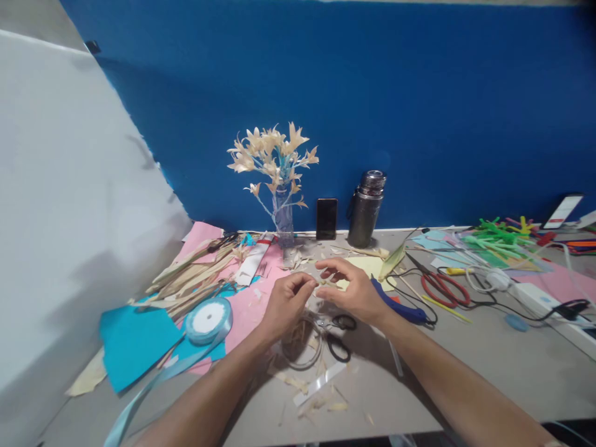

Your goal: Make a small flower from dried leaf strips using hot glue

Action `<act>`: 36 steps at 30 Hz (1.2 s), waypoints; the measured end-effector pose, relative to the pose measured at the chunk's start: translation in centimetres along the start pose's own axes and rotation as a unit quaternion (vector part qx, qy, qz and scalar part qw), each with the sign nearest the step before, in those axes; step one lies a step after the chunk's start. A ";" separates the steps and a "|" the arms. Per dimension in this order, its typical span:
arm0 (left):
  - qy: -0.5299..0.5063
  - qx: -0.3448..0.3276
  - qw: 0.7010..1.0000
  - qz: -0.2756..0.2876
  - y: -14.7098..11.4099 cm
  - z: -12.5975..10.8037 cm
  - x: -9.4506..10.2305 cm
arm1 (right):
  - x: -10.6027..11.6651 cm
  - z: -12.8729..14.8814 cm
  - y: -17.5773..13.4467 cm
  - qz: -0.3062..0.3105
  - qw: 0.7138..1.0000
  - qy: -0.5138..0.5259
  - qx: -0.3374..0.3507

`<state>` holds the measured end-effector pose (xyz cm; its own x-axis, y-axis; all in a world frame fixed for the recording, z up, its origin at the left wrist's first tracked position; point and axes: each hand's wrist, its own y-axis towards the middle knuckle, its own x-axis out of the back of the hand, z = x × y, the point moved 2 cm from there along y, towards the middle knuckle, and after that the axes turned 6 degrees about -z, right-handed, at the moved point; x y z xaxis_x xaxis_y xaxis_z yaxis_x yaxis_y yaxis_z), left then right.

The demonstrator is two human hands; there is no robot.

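My left hand [292, 301] is closed in a pinch, thumb against forefinger; whatever may be between the tips is too small to make out. Facing it, my right hand [351, 290] has its thumb and curved fingers apart, with nothing visible in them. Below both hands lie black-handled scissors [339, 347] and a pale coil [302, 363], partly hidden by my left hand. Scraps of dried husk [338, 406] and a clear strip [320, 383] are nearer the table edge. A blue glue gun [405, 310] rests beside my right wrist.
A vase [284, 220] of husk flowers [272, 149], a phone [326, 218] and a metal flask [366, 211] stand along the blue wall. Ribbon roll [208, 320] and husk strips [200, 273] lie left. Red-handled scissors [444, 288], green pipe cleaners [498, 239] and a power strip [554, 310] lie right.
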<state>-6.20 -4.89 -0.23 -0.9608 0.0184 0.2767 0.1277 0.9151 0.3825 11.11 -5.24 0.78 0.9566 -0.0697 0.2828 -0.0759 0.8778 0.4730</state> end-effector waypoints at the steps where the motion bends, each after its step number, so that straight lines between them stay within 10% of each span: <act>1: -0.006 -0.001 1.000 0.005 0.0 0.0 -0.1 | -0.2 0.1 -0.1 0.002 0.999 -0.019 0.028; 23: 0.029 0.023 0.998 -0.043 0.6 1.0 0.8 | 1.3 -1.0 0.7 -0.026 0.996 -0.080 -0.040; 29: 0.231 -0.209 0.934 -0.173 0.0 0.2 1.5 | 0.7 -1.1 0.7 0.010 0.994 -0.036 -0.099; 36: 0.329 -0.346 0.876 -0.061 -0.8 -0.9 -0.3 | -0.2 -1.1 0.4 0.064 0.991 0.011 -0.119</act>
<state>-5.82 -6.01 0.18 -0.6563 -0.5084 0.5575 0.3715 0.4254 0.8253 11.21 -4.28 -0.02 0.9498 0.0572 0.3077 -0.1308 0.9657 0.2242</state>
